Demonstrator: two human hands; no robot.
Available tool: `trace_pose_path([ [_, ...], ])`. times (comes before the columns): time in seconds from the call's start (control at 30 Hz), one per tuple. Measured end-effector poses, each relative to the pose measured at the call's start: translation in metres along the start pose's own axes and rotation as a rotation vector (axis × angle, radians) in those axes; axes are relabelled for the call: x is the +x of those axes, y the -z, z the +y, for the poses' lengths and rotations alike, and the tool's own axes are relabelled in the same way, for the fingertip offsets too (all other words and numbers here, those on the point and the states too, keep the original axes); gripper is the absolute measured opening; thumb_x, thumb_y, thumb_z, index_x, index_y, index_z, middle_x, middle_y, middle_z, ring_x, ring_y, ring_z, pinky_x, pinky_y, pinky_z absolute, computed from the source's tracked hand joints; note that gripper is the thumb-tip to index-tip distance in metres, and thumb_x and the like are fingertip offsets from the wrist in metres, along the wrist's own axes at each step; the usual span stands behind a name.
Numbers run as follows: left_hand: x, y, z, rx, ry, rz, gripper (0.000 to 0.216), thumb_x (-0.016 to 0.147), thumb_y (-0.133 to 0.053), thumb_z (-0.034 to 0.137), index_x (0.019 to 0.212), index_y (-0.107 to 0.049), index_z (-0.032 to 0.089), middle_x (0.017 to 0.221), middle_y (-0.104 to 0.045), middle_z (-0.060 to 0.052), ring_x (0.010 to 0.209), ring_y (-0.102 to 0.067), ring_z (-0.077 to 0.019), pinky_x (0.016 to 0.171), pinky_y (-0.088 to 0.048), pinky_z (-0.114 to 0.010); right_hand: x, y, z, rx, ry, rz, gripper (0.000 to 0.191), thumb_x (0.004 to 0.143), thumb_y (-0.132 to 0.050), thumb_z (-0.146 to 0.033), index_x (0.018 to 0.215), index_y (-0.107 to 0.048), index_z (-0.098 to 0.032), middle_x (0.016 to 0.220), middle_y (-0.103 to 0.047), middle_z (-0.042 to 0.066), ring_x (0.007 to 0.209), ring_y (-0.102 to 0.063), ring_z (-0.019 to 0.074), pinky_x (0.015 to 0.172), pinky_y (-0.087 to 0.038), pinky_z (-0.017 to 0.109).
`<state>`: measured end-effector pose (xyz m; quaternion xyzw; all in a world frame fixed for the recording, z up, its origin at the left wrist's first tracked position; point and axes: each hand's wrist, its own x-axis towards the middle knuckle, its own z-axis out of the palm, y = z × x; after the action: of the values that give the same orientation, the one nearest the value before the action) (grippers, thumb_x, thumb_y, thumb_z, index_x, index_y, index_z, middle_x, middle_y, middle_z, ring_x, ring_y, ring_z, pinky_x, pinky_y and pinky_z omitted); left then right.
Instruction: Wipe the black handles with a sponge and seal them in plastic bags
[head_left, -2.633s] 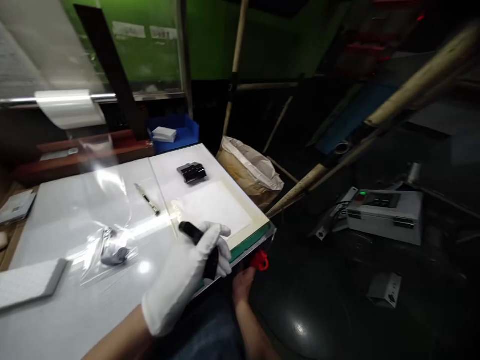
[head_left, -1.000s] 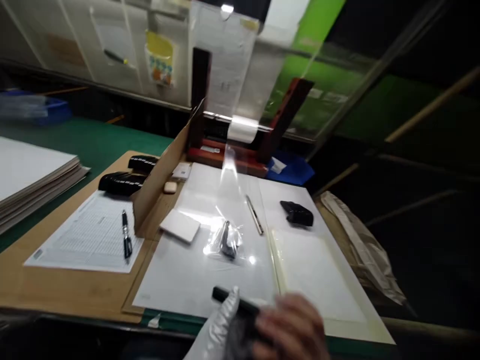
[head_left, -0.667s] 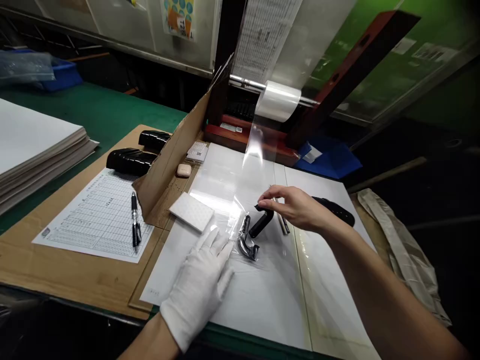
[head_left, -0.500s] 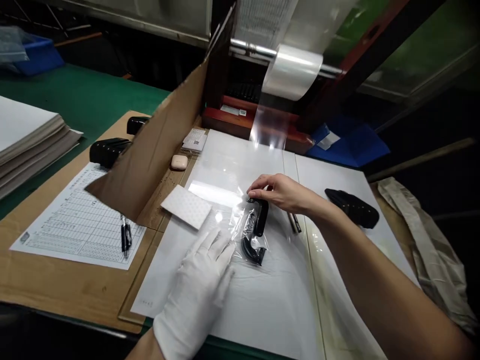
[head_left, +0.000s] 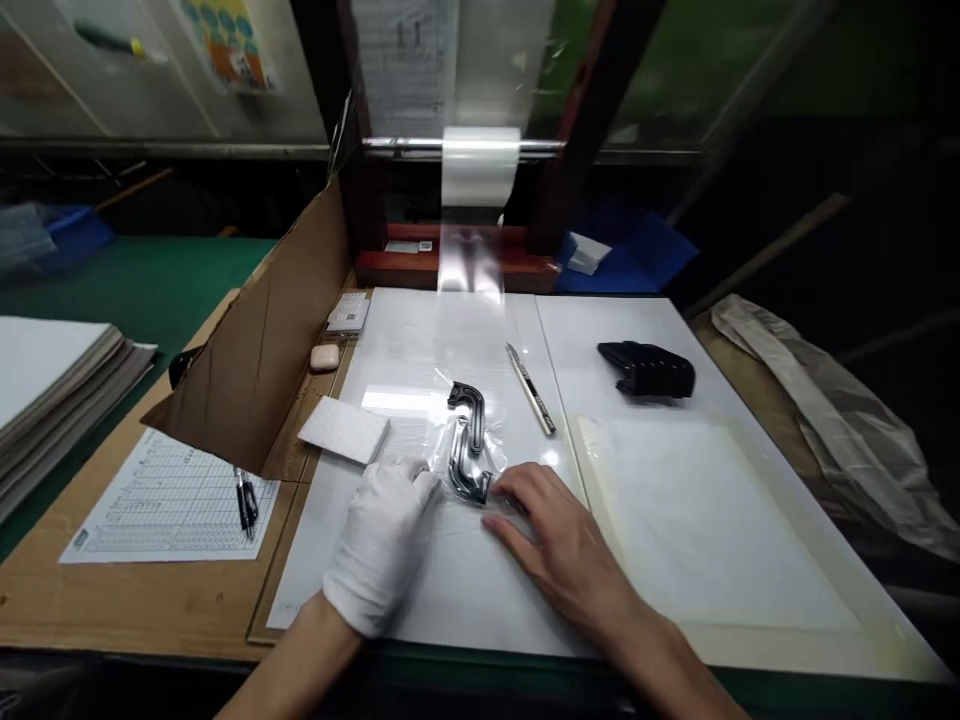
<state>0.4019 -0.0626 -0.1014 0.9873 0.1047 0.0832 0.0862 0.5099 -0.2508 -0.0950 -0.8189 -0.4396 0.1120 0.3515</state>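
Two curved black plastic parts (head_left: 476, 425) lie in an S shape under clear plastic film (head_left: 491, 445) on the white board. My left hand (head_left: 382, 545), in a white glove, is closed at the film's left edge, fingertips pinched just left of the lower part. My bare right hand (head_left: 555, 540) rests by the parts' lower end, its thumb and forefinger apart; the forefinger reaches the tip of the lower part. Right of the parts lies a utility knife (head_left: 531, 390). A white foam pad (head_left: 345, 430) sits to the left of them.
A roll of clear film (head_left: 480, 165) hangs on a metal bar behind, its strip running down to the board (head_left: 525, 610). An upright cardboard sheet (head_left: 255, 340) stands left. Another black part (head_left: 649, 370) lies right. A printed form (head_left: 172, 505) with pens (head_left: 246, 500) lies left.
My right hand has moved from the parts' upper end to their lower end. My left hand has closed at the film's edge. The view has turned, and the knife now shows fully.
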Motion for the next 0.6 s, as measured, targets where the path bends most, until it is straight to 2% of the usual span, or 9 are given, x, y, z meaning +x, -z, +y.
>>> trace_pose_path([
  [0.13, 0.001, 0.008, -0.001, 0.022, -0.092, -0.033, 0.026, 0.1, -0.045, 0.015, 0.086, -0.067, 0.017, 0.089, -0.064, -0.01, 0.084, -0.059, -0.0247, 0.077, -0.052, -0.039, -0.004, -0.008, -0.003, -0.028, 0.007, 0.022, 0.014, 0.098, -0.057, -0.01, 0.089, -0.06, -0.02, 0.094, -0.062, 0.004, 0.089, -0.056, 0.0213, 0.077, -0.048, 0.037],
  [0.23, -0.022, 0.021, 0.001, 0.014, -0.144, -0.076, 0.024, 0.098, -0.047, 0.015, 0.081, -0.063, 0.018, 0.087, -0.063, -0.008, 0.081, -0.059, -0.0225, 0.073, -0.053, -0.035, -0.019, -0.002, -0.012, -0.011, 0.07, -0.05, 0.013, 0.094, -0.064, -0.01, 0.087, -0.063, -0.02, 0.092, -0.063, 0.003, 0.087, -0.056, 0.0205, 0.076, -0.047, 0.035],
  [0.33, -0.048, 0.035, 0.001, -0.086, -0.185, -0.175, 0.029, 0.101, -0.045, 0.019, 0.076, -0.06, 0.019, 0.083, -0.063, -0.006, 0.076, -0.06, -0.0196, 0.07, -0.052, -0.033, -0.038, 0.008, -0.02, 0.038, 0.142, -0.153, 0.012, 0.091, -0.071, -0.012, 0.085, -0.067, -0.022, 0.091, -0.067, 0.0, 0.087, -0.06, 0.0184, 0.077, -0.049, 0.032],
  [0.4, -0.053, 0.045, 0.002, -0.157, -0.184, -0.243, 0.034, 0.103, -0.043, 0.024, 0.075, -0.062, 0.019, 0.082, -0.064, -0.006, 0.076, -0.06, -0.0199, 0.071, -0.052, -0.034, -0.038, 0.017, -0.02, 0.087, 0.169, -0.208, 0.008, 0.092, -0.072, -0.019, 0.087, -0.071, -0.025, 0.089, -0.069, -0.003, 0.084, -0.064, 0.015, 0.078, -0.052, 0.028],
  [0.43, -0.05, 0.049, 0.004, -0.182, -0.178, -0.24, 0.033, 0.104, -0.043, 0.026, 0.08, -0.064, 0.019, 0.085, -0.065, -0.007, 0.078, -0.062, -0.0208, 0.073, -0.053, -0.035, -0.031, 0.023, -0.017, 0.102, 0.156, -0.207, 0.007, 0.094, -0.07, -0.023, 0.089, -0.072, -0.027, 0.088, -0.071, -0.004, 0.083, -0.066, 0.0137, 0.077, -0.054, 0.026],
  [0.5, -0.035, 0.053, 0.009, -0.208, -0.193, -0.171, 0.028, 0.104, -0.044, 0.03, 0.102, -0.069, 0.019, 0.101, -0.069, -0.01, 0.093, -0.065, -0.0241, 0.085, -0.055, -0.04, -0.004, 0.034, -0.006, 0.084, 0.062, -0.121, 0.016, 0.102, -0.057, -0.03, 0.1, -0.073, -0.025, 0.094, -0.073, -0.002, 0.085, -0.068, 0.0139, 0.078, -0.056, 0.027],
  [0.57, -0.012, 0.052, 0.015, -0.196, -0.232, -0.105, 0.034, 0.104, -0.043, 0.029, 0.131, -0.06, 0.017, 0.128, -0.065, -0.014, 0.12, -0.061, -0.0284, 0.103, -0.051, -0.046, 0.033, 0.043, 0.008, -0.001, -0.082, 0.041, 0.027, 0.107, -0.046, -0.03, 0.113, -0.069, -0.019, 0.107, -0.072, 0.005, 0.097, -0.068, 0.0176, 0.086, -0.056, 0.034],
  [0.6, -0.001, 0.049, 0.018, -0.166, -0.254, -0.106, 0.041, 0.104, -0.043, 0.029, 0.141, -0.052, 0.015, 0.14, -0.059, -0.016, 0.133, -0.053, -0.0305, 0.11, -0.047, -0.048, 0.052, 0.046, 0.016, -0.057, -0.148, 0.113, 0.027, 0.107, -0.045, -0.029, 0.118, -0.067, -0.017, 0.113, -0.07, 0.008, 0.104, -0.066, 0.0197, 0.092, -0.055, 0.039],
])
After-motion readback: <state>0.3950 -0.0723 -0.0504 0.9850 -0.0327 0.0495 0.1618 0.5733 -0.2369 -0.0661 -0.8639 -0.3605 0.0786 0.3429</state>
